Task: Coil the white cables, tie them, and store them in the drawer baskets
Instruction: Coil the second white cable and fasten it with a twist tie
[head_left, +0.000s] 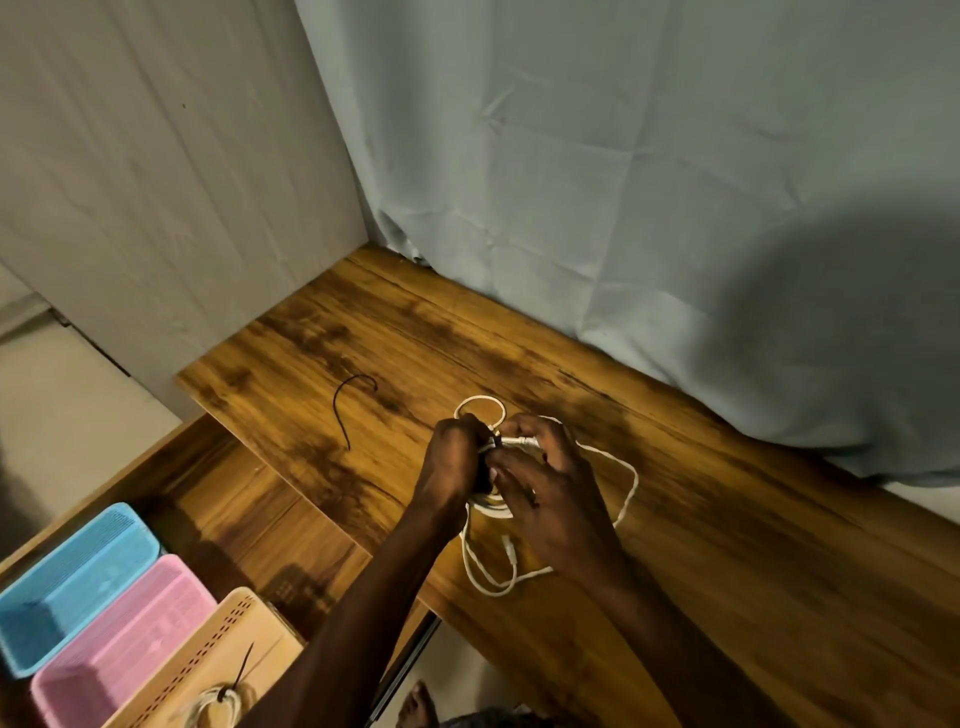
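Observation:
A white cable (626, 499) lies in loose loops on the wooden desk (727, 545). Over its bunched part my left hand (454, 462) and my right hand (545, 488) meet, both gripping the cable, with a black tie wrapped where the fingers come together. A second black tie (345, 410) lies loose on the desk to the left. In the open drawer sit a blue basket (72, 587), a pink basket (119, 649) and a beige basket (218, 660). The beige one holds a coiled white cable bound with a black tie (218, 701).
A pale blue curtain (623, 182) hangs behind the desk and a grey panel (156, 182) stands at the left. The open drawer (223, 499) juts out at the lower left. A bare foot (418, 706) shows on the floor below.

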